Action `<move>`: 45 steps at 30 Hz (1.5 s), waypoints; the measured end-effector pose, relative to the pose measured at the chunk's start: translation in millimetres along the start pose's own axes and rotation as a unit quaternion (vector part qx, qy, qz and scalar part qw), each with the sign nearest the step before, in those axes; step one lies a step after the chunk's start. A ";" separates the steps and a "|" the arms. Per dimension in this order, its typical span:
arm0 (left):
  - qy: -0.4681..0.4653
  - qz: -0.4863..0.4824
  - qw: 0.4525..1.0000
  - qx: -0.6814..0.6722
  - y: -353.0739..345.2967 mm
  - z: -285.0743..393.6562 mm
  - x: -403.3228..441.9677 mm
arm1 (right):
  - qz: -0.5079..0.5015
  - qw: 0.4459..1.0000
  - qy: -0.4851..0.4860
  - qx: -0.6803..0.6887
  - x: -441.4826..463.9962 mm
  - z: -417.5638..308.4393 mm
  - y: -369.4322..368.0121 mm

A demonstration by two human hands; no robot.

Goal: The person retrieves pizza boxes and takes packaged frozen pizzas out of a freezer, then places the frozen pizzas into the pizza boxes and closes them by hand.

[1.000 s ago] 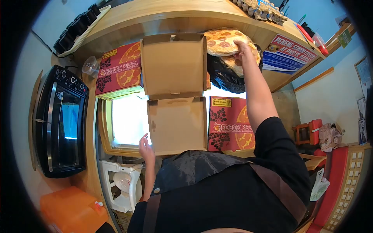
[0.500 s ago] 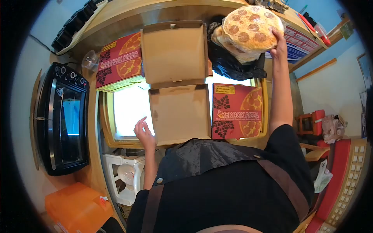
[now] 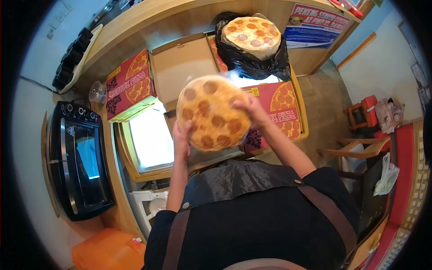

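A pizza in clear wrap point(image 3: 213, 112) is held up between both hands, over the open cardboard pizza box point(image 3: 182, 60). My left hand point(image 3: 182, 137) grips its lower left edge. My right hand point(image 3: 252, 110) holds its right edge, thumb on top. The pizza covers most of the box's bottom half; the raised lid shows behind. More wrapped pizza point(image 3: 252, 36) lies on a black plastic bag point(image 3: 256, 67) at the back. A closed red pizza box point(image 3: 283, 108) lies to the right, partly behind my right hand.
Red pizza boxes point(image 3: 130, 85) are stacked on the left, near a clear plastic cup point(image 3: 96, 91). A black toaster oven point(image 3: 81, 157) stands at far left, above an orange container point(image 3: 108, 249). A wooden chair point(image 3: 355, 148) is at the right.
My right hand has brought a wrapped pizza from the black bag to the middle, over the open box. My left hand has risen and taken hold of its left edge. The view has shifted.
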State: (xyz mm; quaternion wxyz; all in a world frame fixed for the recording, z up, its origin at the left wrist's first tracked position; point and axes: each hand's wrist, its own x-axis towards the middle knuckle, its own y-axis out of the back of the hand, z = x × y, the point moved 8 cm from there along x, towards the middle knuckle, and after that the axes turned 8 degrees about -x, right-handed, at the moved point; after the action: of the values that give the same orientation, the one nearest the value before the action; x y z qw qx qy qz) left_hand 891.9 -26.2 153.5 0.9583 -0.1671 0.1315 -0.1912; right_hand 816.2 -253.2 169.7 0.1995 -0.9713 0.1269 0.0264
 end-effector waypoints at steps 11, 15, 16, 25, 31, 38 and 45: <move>-0.052 0.040 0.968 0.244 57.3 -15.8 -13.2 | 0.024 0.881 -0.181 -0.436 -17.9 169.6 14.6; -0.088 0.012 0.960 0.265 47.8 -15.5 -7.0 | 0.016 0.896 -0.178 -0.407 -29.1 155.3 15.8; -0.088 0.012 0.961 0.260 55.8 -21.3 -2.4 | 0.014 0.907 -0.176 -0.383 -32.1 149.8 14.9; -0.154 0.063 0.773 0.612 21.8 -19.5 -5.9 | 0.011 0.952 -0.150 -0.265 -17.3 68.5 32.5; -0.176 0.172 0.808 0.535 68.7 32.7 11.6 | 0.142 0.937 -0.078 -0.308 40.6 26.5 72.0; -0.178 0.171 0.858 0.449 96.6 68.3 93.3 | 0.201 0.917 -0.001 -0.345 161.9 16.5 58.8; -0.051 0.078 0.942 0.323 92.6 38.1 164.5 | 0.197 0.963 -0.001 -0.186 192.8 25.9 33.2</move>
State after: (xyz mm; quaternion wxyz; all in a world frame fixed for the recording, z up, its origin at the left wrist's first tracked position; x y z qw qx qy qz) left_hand 1080.6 -2.7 123.0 0.9781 0.1523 0.0261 -0.1394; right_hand 994.0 -318.0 113.6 0.0066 -0.9469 0.3089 0.0889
